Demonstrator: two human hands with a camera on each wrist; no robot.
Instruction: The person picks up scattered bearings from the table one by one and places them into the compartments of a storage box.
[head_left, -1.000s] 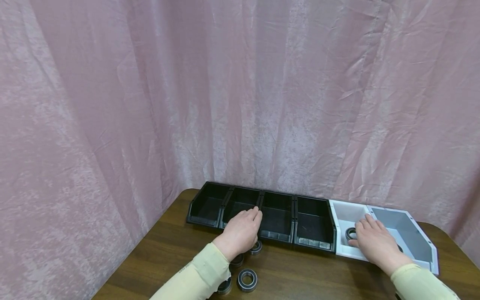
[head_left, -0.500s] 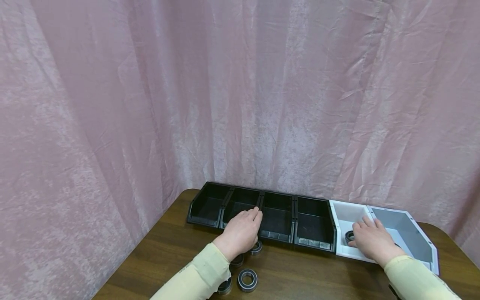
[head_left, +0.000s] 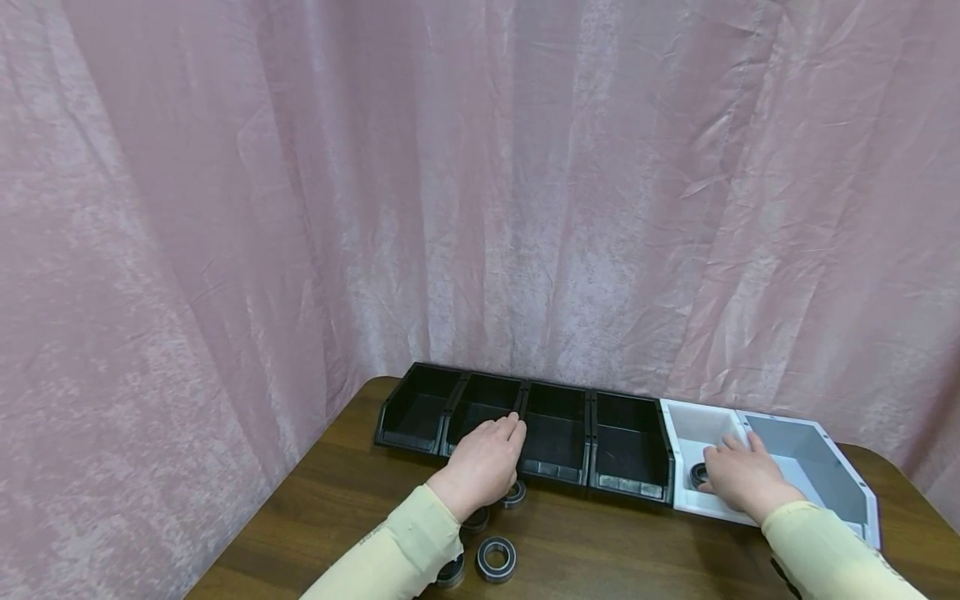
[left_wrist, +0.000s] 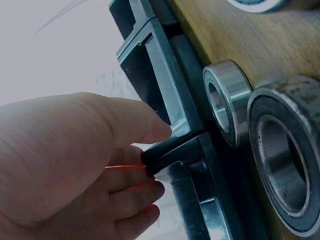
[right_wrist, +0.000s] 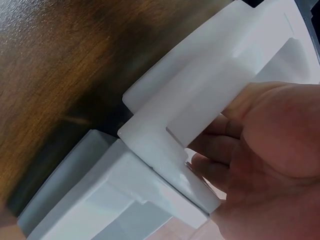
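My left hand (head_left: 483, 462) reaches over the front of the black bins (head_left: 555, 433), fingers extended and loosely together. In the left wrist view, its thumb (left_wrist: 135, 122) overlaps a bin's edge, with the other fingers on the far side of the divider. My right hand (head_left: 750, 479) lies over the white bin (head_left: 682, 450), fingers spread toward the divider beside the grey bin (head_left: 832, 454). A ball bearing (head_left: 698, 475) sits in the white bin by the right thumb, partly covered by the hand. In the right wrist view, the white bin's front wall (right_wrist: 215, 100) hides some fingers.
Several ball bearings (head_left: 496, 560) stand on the wooden table (head_left: 600, 550) in front of the black bins, some under the left wrist. Two bearings (left_wrist: 230, 100) show close to the bin fronts in the left wrist view. A pink curtain (head_left: 480, 208) hangs behind the bins.
My right hand has shifted slightly left within the white bin, covering more of the bearing there. My left hand stays in place.
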